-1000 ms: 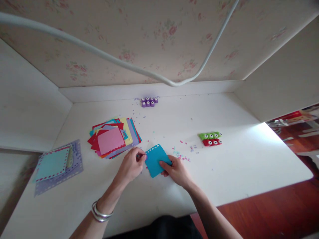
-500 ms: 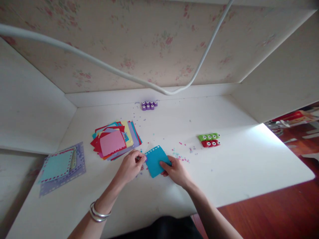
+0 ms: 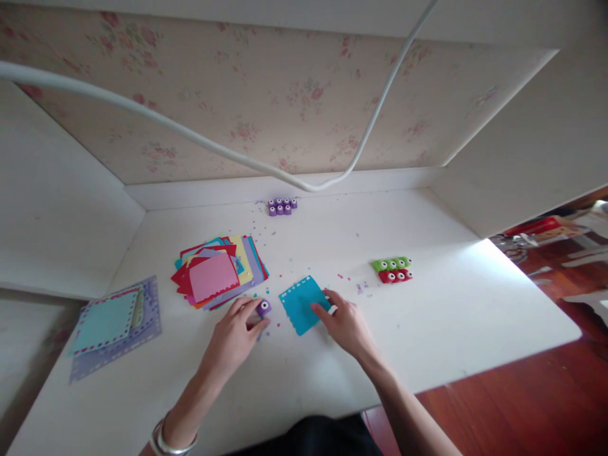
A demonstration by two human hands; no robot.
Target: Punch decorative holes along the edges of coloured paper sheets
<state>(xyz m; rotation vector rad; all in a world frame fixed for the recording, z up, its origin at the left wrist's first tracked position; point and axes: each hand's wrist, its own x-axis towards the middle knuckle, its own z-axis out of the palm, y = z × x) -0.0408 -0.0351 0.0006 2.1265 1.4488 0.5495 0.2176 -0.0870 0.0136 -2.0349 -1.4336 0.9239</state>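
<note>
A small purple paper punch (image 3: 263, 308) with a white and black button on top sits between the thumb and fingertips of my left hand (image 3: 237, 329), close to the tabletop. The thumb of my right hand (image 3: 346, 320) lies over the right edge of a blue card (image 3: 304, 307), the fingers at its far right corner. A row of small cut-outs runs along the card's upper left edge, and its lower left edge looks scalloped. Card and punch are apart.
Stacked coloured cards (image 3: 213, 278) lie left of centre, punched sheets (image 3: 107, 320) at far left. Purple punches (image 3: 280, 208) stand near the wall; green punches (image 3: 392, 264) and red punches (image 3: 396, 277) stand right. Paper bits dot the table (image 3: 304, 386). A white cable (image 3: 308, 187) hangs in front.
My left hand has moved the purple punch off the blue card's left edge and down to the left. The card has shifted slightly right and turned a little in my right hand.
</note>
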